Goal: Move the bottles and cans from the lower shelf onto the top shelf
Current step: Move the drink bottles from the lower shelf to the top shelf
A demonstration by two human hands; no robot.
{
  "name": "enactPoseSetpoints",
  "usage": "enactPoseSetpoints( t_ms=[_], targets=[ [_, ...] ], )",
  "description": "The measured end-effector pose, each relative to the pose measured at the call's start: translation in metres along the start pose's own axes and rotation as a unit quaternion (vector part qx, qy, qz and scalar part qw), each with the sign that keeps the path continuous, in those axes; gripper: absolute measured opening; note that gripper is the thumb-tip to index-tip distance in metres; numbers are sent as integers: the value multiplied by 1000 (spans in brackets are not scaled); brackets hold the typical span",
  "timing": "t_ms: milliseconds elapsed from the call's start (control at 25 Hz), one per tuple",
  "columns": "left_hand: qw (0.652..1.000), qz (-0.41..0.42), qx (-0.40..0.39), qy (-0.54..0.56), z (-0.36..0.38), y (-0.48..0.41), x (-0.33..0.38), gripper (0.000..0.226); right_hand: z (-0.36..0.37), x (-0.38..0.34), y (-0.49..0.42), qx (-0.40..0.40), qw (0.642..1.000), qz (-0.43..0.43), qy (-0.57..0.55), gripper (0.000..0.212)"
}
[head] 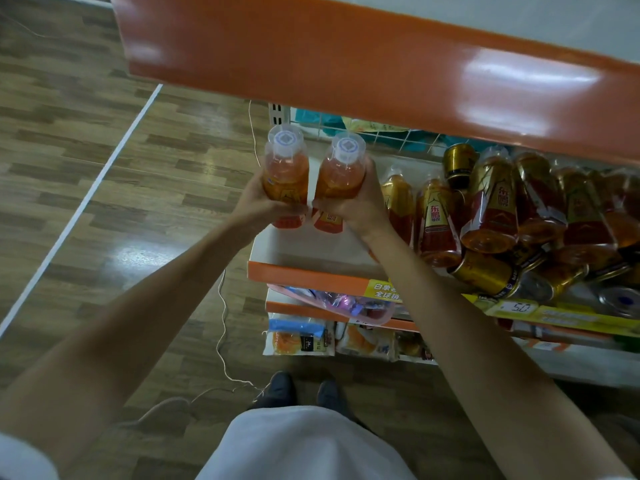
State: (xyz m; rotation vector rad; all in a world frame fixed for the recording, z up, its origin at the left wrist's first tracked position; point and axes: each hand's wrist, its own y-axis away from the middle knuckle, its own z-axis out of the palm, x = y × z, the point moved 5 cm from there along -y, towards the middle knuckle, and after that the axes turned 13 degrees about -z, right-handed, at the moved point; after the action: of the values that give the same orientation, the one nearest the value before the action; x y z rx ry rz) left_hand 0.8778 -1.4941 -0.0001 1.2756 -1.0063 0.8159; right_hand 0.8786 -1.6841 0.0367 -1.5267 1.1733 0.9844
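My left hand grips an orange drink bottle with a clear cap, held upright above the left end of the lower shelf. Beside it, my right hand grips a second, matching bottle. The two bottles nearly touch. More of these bottles and several gold cans lie tumbled on the lower shelf to the right. The top shelf shows as an orange front edge just above the bottle caps; its surface is white.
A white wire grid backs the lower shelf. Below it, shelves hold snack packets and a pink bag. Yellow price strips line the shelf front. A thin white cord trails over the wooden floor at left.
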Motion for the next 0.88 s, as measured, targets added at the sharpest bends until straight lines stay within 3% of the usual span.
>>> enactPoseSetpoints(
  t_ms=[160, 400, 560, 760, 880],
  targets=[
    [1000, -5, -6, -20, -5, -5, -2, 83, 4, 8, 3, 37, 998, 44, -35, 91],
    [999, 3, 39, 31, -8, -4, 4, 70, 7, 1, 4, 33, 998, 30, 52, 82],
    [999, 5, 30, 40, -3, 7, 9, 66, 13, -9, 8, 79, 993, 22, 80, 66],
    [997, 35, -21, 66, 3, 30, 20, 45, 3, -20, 25, 95, 994, 14, 46, 65],
    [998, 32, -28, 43, 14, 47, 22, 50, -3, -28, 40, 91, 995, 1, 46, 67]
  ],
)
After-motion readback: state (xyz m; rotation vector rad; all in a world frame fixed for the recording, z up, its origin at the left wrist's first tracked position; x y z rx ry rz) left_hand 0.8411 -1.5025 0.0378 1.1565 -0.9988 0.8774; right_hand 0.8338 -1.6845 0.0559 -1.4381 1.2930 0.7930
